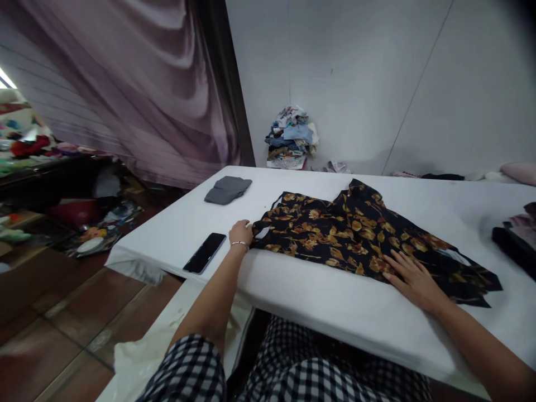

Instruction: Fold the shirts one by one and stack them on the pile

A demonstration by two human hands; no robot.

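Note:
A black garment with a gold floral print [335,229] lies spread across the white-covered table [293,279], its upper middle part bunched into folds. My left hand [242,232], with a bracelet at the wrist, is closed on the garment's left end, beside a small white patch. On the right, my right hand [412,279] rests flat on the fabric with the fingers stretched out. Another pale patch shows near the garment's right end.
A phone [205,253] lies left of my left hand, and a folded grey cloth [228,190] sits behind it. Dark folded fabric [517,245] is at the right edge. A clothes pile [293,137] stands beyond the table by the wall. A purple curtain [167,84] hangs at left.

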